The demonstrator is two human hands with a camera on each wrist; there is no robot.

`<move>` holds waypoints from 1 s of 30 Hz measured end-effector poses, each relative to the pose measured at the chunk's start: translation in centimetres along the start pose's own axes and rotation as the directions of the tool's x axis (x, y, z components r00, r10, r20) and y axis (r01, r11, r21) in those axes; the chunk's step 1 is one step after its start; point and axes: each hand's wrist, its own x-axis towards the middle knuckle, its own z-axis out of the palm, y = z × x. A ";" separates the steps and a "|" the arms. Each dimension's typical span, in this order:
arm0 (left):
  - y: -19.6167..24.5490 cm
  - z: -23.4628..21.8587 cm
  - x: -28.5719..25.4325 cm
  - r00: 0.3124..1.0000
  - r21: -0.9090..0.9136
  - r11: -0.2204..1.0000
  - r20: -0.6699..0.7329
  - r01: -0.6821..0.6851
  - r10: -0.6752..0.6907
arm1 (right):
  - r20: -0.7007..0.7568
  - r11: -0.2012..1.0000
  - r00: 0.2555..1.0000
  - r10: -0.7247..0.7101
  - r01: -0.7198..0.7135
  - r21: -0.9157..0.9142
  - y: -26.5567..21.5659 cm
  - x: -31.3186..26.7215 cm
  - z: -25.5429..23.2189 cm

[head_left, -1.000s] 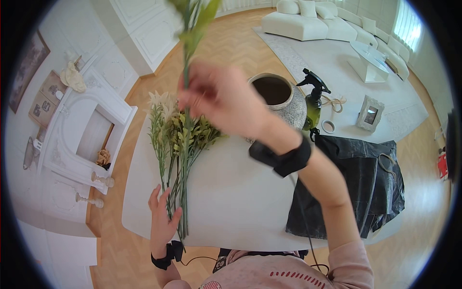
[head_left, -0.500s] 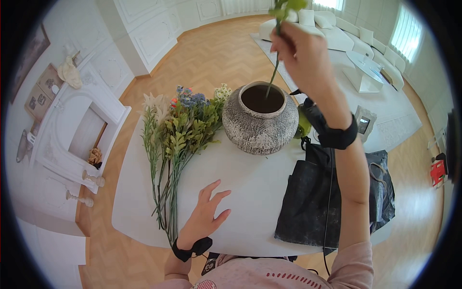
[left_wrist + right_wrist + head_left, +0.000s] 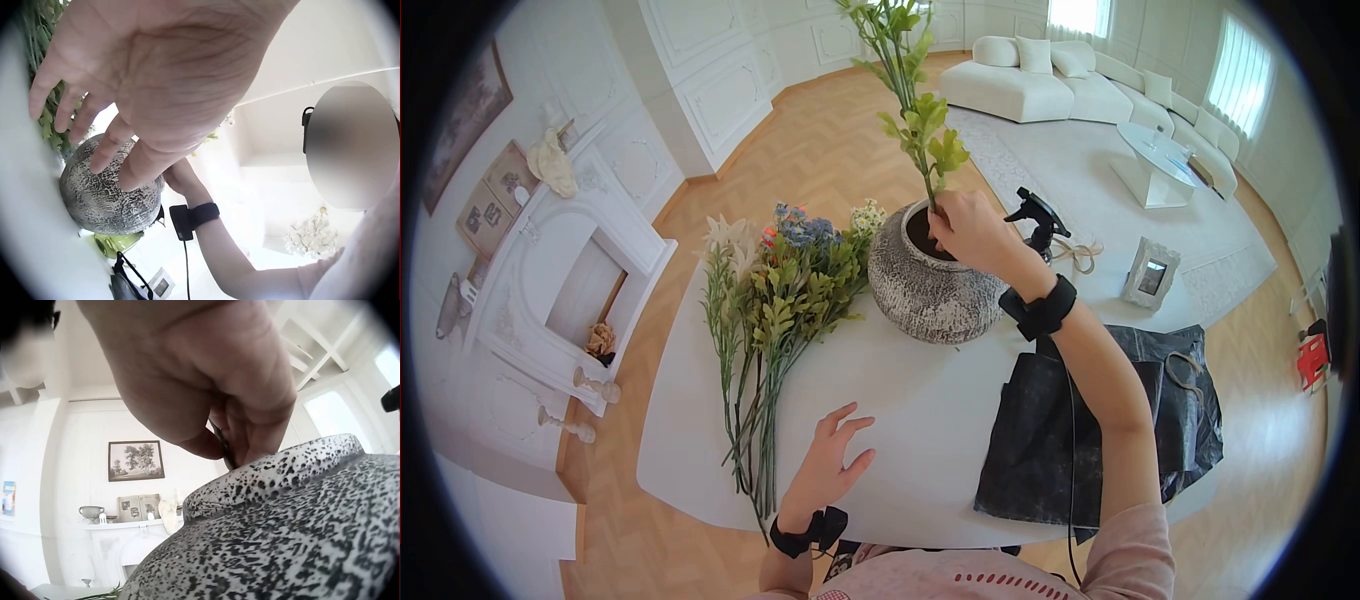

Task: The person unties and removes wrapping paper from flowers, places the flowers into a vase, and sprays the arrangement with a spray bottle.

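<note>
My right hand pinches the stem of a leafy green artificial branch right at the mouth of a round, speckled grey-and-white vase. The branch rises above the rim, and its lower end is hidden inside the vase. In the right wrist view, thumb and fingers close on the stem just over the rim. My left hand hovers over the near part of the white table with its fingers spread, holding nothing. Left of the vase lies a bunch of artificial flowers and greenery, stems toward me.
Behind the right hand stands a spray bottle with a black trigger head. Black folded material covers the table's right side, with a loop of cord on it. A silver picture frame and some twine sit farther back.
My right hand carried the branch from above the bunch over to the vase, then lowered it into the mouth. My left hand left the stems and moved right.
</note>
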 end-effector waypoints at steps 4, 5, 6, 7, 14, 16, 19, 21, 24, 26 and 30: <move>-1.0 0.2 -0.5 0.999 -0.008 1.000 -0.045 -0.009 0.009 | 0.144 0.992 0.989 0.039 -0.056 0.112 0.0 0.2 -0.3; -1.3 0.2 -0.4 0.998 -0.015 1.000 -0.058 -0.010 0.009 | 0.126 0.995 0.992 0.016 -0.029 0.100 0.2 0.5 -0.2; -1.3 0.2 -0.3 0.996 -0.007 0.999 -0.083 -0.031 0.030 | 0.094 0.992 0.996 0.002 -0.014 0.124 0.5 0.4 0.3; -1.4 0.3 -0.3 0.997 -0.027 0.999 -0.070 -0.028 0.026 | 0.064 0.989 0.998 -0.009 -0.001 0.149 0.1 0.5 0.2; -2.1 0.6 -0.3 0.998 -0.012 0.999 -0.038 -0.048 0.047 | -0.011 0.945 0.999 0.032 -0.027 0.327 -0.8 0.7 -0.2; -2.3 0.7 -0.4 0.998 -0.003 0.999 -0.032 -0.047 0.047 | -0.074 0.948 0.997 0.015 0.010 0.320 -0.5 0.9 -0.1; -2.5 0.9 -0.4 0.999 -0.008 0.999 -0.002 -0.038 0.038 | -0.140 0.975 0.990 -0.027 0.057 0.216 -0.5 1.0 -0.8; -2.7 1.0 -0.4 0.999 -0.004 0.999 0.015 -0.039 0.039 | -0.141 0.990 0.989 -0.049 0.067 0.125 -0.3 1.1 -0.9; -2.7 1.1 -0.3 0.999 -0.024 0.999 0.032 -0.031 0.031 | -0.140 0.983 0.990 0.017 0.009 0.184 -0.1 0.9 -0.3; -2.5 1.1 -0.3 0.999 -0.032 0.999 0.037 -0.028 0.029 | -0.143 0.994 0.988 -0.052 0.064 0.085 -0.5 0.4 -0.4; -2.7 1.2 -0.5 0.997 -0.003 0.999 0.053 -0.047 0.047 | -0.135 0.988 0.989 -0.067 0.085 0.126 -0.5 0.5 0.2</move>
